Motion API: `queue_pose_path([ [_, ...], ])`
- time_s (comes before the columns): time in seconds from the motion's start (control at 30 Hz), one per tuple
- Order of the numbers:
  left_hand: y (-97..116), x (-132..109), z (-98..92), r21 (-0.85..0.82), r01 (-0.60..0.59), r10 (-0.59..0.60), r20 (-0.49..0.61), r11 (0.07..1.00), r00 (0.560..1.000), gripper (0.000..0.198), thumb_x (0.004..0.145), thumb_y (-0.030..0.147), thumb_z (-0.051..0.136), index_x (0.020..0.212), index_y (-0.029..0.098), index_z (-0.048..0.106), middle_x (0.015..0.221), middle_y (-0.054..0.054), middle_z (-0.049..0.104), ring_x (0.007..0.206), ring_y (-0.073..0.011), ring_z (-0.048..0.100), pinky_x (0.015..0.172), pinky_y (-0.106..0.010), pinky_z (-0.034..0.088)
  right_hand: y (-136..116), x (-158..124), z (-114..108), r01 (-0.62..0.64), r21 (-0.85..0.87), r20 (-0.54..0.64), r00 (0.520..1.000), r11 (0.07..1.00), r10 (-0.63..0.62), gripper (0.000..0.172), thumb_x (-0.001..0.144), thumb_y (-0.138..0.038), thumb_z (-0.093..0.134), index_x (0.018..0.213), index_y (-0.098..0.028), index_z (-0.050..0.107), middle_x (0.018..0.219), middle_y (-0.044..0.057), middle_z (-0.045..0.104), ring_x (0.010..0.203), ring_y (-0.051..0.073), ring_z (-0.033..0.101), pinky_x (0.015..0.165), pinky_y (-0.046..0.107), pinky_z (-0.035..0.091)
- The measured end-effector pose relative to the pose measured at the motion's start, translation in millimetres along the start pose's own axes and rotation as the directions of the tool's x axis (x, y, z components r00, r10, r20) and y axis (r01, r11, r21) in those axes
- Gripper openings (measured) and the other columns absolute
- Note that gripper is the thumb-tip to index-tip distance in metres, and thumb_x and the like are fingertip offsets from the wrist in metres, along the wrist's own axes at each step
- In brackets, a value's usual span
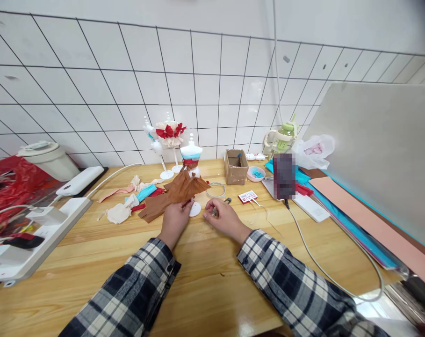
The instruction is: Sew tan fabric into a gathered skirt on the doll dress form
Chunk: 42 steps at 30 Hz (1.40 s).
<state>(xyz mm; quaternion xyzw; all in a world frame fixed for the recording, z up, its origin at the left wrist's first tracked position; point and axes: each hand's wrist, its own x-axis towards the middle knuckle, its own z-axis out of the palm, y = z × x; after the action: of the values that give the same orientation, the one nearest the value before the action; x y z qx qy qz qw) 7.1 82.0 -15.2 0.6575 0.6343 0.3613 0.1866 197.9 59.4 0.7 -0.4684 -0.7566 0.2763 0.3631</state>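
A small white dress-form stand [191, 149] wears a light blue and red band on its chest and a gathered brown crepe paper skirt [188, 187]. Its round white base [195, 209] shows between my hands. My left hand [175, 220] is closed at the skirt's lower edge, pinching the brown paper. To the right of the base, my right hand [228, 219] is closed with bent fingers around what looks like small scissors [228, 200]; a dark loop sticks out behind the knuckles, and the hand hides most of the rest.
Behind stand two decorated dress forms [168, 133]. Crepe paper scraps [123, 210] lie left. A wire coil [216, 189], cardboard box [236, 168], pink bowl [256, 173] and white-and-red packet [248, 196] lie beyond my right hand. A cable [305, 238] crosses the right side; a power strip [54, 234] lies left.
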Motion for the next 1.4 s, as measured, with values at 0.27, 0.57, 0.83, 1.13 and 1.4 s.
queue_pose_path([
  [0.27,-3,14,-2.8,0.201,-0.048,0.039,0.047,0.979,0.998,0.038,0.089,0.038,0.044,0.110,0.017,0.068,0.108,-0.010,0.072,0.095,-0.0233,0.066,0.079,-0.030,0.047,7,1,0,-0.030,-0.227,0.074,0.996,0.973,0.049,0.005,0.082,-0.022,0.059,0.084,-0.020,0.063,0.089,0.002,0.060,0.081,0.013,0.054,0.069,0.024,0.038],
  [0.57,-9,29,3.1,0.363,-0.088,0.053,0.104,0.928,0.993,0.033,0.086,0.041,0.048,0.101,0.022,0.070,0.091,-0.008,0.073,0.082,-0.0248,0.065,0.068,-0.031,0.045,9,2,-5,-0.034,-0.395,0.096,0.992,0.918,0.078,0.020,0.084,-0.014,0.051,0.093,-0.022,0.066,0.096,0.004,0.061,0.089,0.016,0.055,0.075,0.026,0.038],
  [0.83,-4,34,0.2,0.375,-0.220,0.207,0.076,0.900,0.975,0.034,0.085,0.038,0.051,0.106,0.018,0.067,0.119,-0.012,0.065,0.120,-0.0286,0.051,0.096,-0.037,0.042,16,4,-9,-0.020,-0.444,0.096,0.993,0.896,0.069,0.028,0.080,-0.006,0.048,0.093,-0.022,0.067,0.096,0.004,0.063,0.090,0.017,0.057,0.076,0.026,0.039],
  [1.13,-22,6,-50.4,0.397,-0.246,0.265,0.007,0.884,0.964,0.030,0.083,0.030,0.047,0.095,0.019,0.072,0.102,-0.009,0.071,0.102,-0.0265,0.059,0.095,-0.041,0.043,33,9,-27,-0.030,-0.371,0.002,0.999,0.928,0.033,0.033,0.075,0.000,0.047,0.091,-0.021,0.067,0.095,0.003,0.065,0.091,0.016,0.057,0.081,0.026,0.041],
  [1.4,-44,-6,-90.5,0.674,-0.199,0.196,0.082,0.712,0.977,0.037,0.080,0.047,0.057,0.110,0.027,0.068,0.113,-0.009,0.067,0.110,-0.0330,0.053,0.094,-0.050,0.035,31,5,-21,0.033,-0.417,0.100,0.995,0.908,0.010,0.027,0.082,-0.010,0.052,0.100,-0.022,0.069,0.102,0.005,0.064,0.099,0.018,0.056,0.091,0.029,0.038],
])
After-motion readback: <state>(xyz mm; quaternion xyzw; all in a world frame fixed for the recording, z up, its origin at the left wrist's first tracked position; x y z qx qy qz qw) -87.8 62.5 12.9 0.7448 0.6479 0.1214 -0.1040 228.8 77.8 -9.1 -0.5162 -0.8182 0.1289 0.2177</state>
